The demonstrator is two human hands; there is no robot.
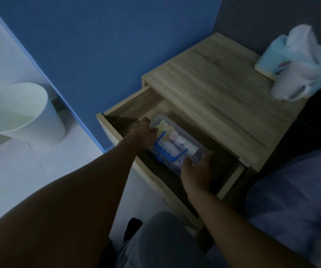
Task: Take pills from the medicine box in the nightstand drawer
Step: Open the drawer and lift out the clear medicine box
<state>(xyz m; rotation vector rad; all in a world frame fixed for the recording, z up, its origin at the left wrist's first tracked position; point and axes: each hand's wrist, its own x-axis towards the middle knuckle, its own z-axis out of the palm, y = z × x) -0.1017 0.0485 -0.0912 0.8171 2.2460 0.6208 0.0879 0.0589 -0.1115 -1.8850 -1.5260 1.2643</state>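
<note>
The wooden nightstand (223, 105) has its top drawer (128, 105) pulled out. Inside lies a clear plastic medicine box (175, 144) with a blue handle, holding small bottles and packets. My left hand (144, 134) grips the box's far left end. My right hand (196, 173) holds its near right end. Both hands reach down into the drawer, and the box's lid is shut.
A tissue box (283, 57) and a white mug (291, 82) stand at the nightstand's back right. A white waste bin (20, 113) sits on the floor at left by the blue wall. A bed with blue bedding (294, 200) lies at right.
</note>
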